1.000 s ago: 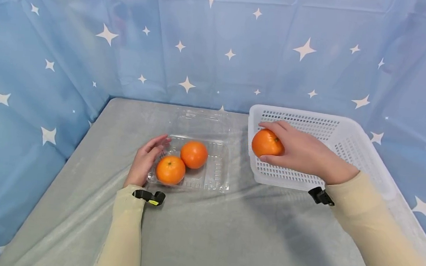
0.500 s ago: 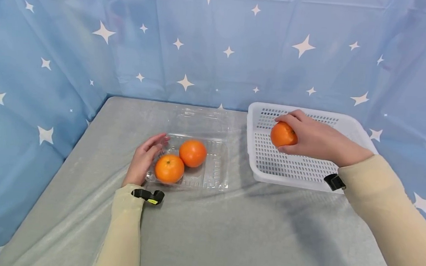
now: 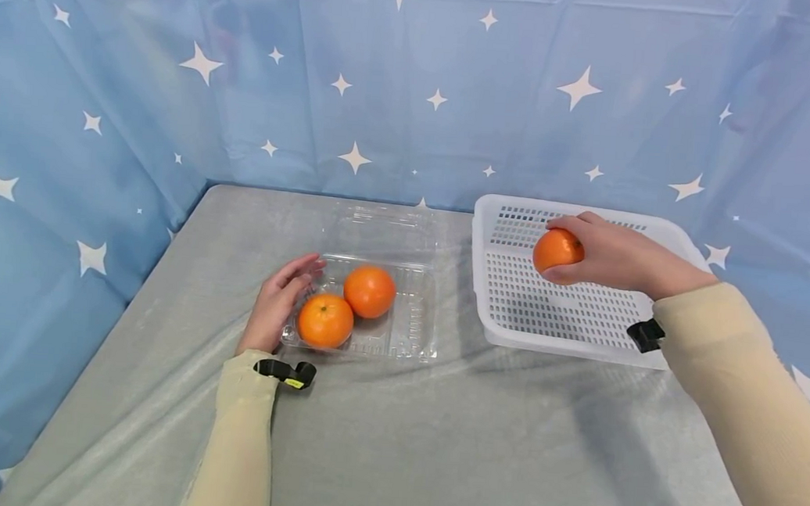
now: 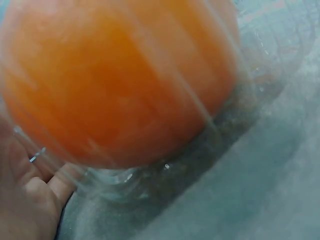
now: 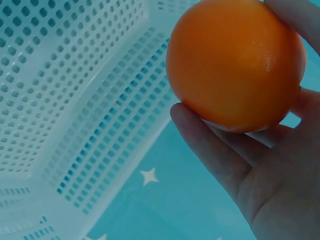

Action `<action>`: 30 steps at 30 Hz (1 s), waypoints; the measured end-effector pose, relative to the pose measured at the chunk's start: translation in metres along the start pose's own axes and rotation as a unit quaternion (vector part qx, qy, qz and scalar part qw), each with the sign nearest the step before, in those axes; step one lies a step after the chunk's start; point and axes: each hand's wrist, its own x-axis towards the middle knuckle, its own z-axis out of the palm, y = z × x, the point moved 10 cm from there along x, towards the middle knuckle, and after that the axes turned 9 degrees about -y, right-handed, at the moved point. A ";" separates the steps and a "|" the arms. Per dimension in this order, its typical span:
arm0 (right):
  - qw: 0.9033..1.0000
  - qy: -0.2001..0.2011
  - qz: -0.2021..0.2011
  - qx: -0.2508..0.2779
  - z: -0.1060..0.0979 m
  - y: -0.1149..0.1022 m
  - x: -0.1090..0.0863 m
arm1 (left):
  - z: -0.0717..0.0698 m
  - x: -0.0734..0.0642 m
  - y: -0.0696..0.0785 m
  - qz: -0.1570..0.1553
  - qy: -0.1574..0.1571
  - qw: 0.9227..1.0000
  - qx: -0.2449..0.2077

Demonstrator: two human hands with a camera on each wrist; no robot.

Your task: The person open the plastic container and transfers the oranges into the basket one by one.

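My right hand (image 3: 612,256) holds an orange (image 3: 558,250) over the white perforated basket (image 3: 481,290). In the right wrist view, thumb and fingers spread round this orange (image 5: 235,65), and the basket wall (image 5: 115,115) shows beside it. On the left, a clear plastic clamshell box (image 3: 411,316) lies with its lid (image 3: 385,232) folded back. Inside its left half are two oranges, a nearer one (image 3: 326,320) and a farther one (image 3: 369,291). My left hand (image 3: 278,299) rests at the box's left side with fingers relaxed. Seen from the left wrist, one orange (image 4: 120,85) fills much of the view behind clear plastic.
A grey cloth (image 3: 392,440) covers the table. Behind it and along both sides hangs a blue curtain (image 3: 306,58) with white stars. The basket stands to the right of the box, near the back edge, with a strip of cloth between them.
My right hand has carried the orange from the basket's left rim rightward and back, over the basket's interior. My left hand, the box and its two oranges stay in place.
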 end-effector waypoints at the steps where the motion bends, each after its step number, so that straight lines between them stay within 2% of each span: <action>1: 1.000 0.000 0.001 0.003 -0.001 0.003 0.000 | 0.000 0.001 0.001 0.002 0.000 1.000 0.000; 6: 1.000 0.001 0.000 0.022 -0.002 0.013 0.003 | -0.003 0.003 0.000 0.009 -0.002 1.000 -0.007; 13: 0.998 -0.001 -0.006 0.055 0.006 0.032 0.019 | -0.013 -0.001 -0.015 0.000 0.010 1.000 -0.001; 21: 0.996 -0.003 0.028 0.090 0.025 0.069 0.021 | -0.009 -0.003 -0.023 -0.001 0.005 1.000 0.022; 26: 0.994 -0.009 0.034 0.104 0.030 0.081 0.019 | -0.010 -0.002 -0.023 0.001 0.010 1.000 0.027; 30: 0.994 -0.005 0.044 0.104 0.025 0.095 0.017 | -0.005 -0.001 -0.014 0.004 0.003 1.000 -0.008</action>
